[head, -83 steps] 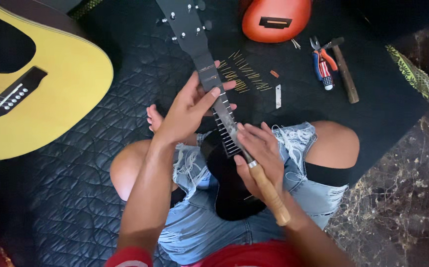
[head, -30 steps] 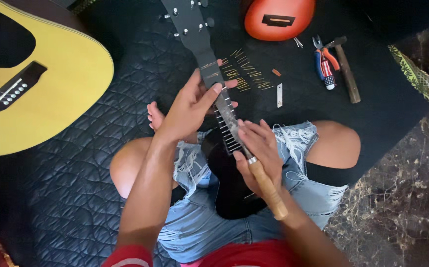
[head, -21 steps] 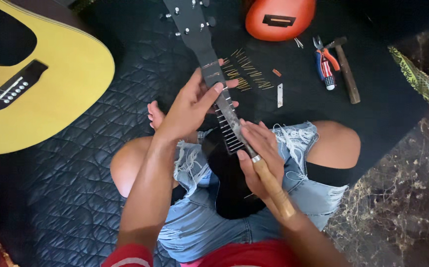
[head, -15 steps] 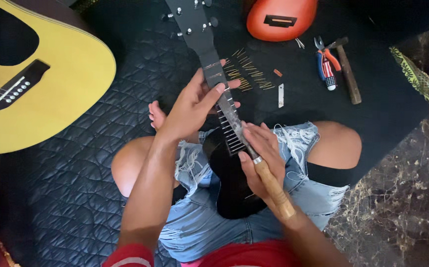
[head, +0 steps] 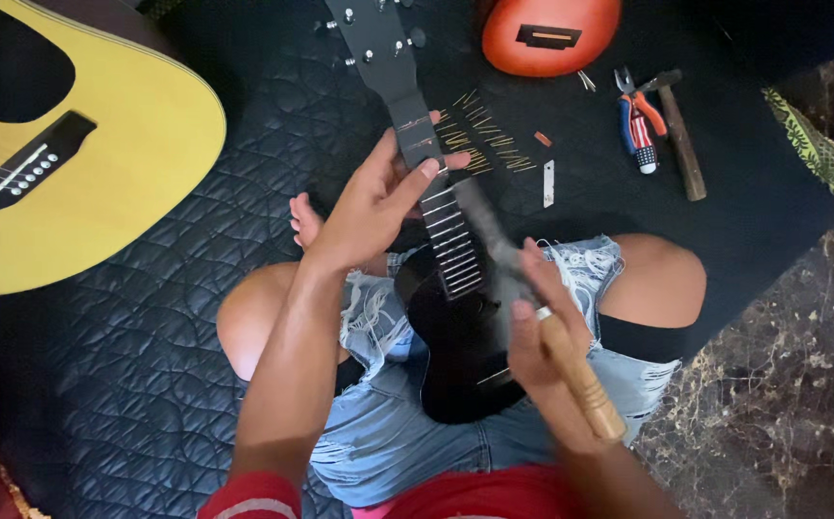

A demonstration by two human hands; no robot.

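Left hand (head: 371, 204): fingers clasping black ukulele (head: 455, 317) neck.
Right hand (head: 537, 327): clenched around wooden-handled file (head: 532, 308).
Mat (head: 148, 288): loose fret wires (head: 479, 135).

The person wears a red short-sleeved top (head: 253, 495) and frayed light-blue denim shorts (head: 388, 432), with bare arms and feet.

Loose fret wires (head: 479, 135) crowd the mat just beyond the black ukulele's neck (head: 426, 163). Pliers (head: 638, 120) and hammer (head: 678, 135) block the right; open quilted mat (head: 196, 279) lies left.
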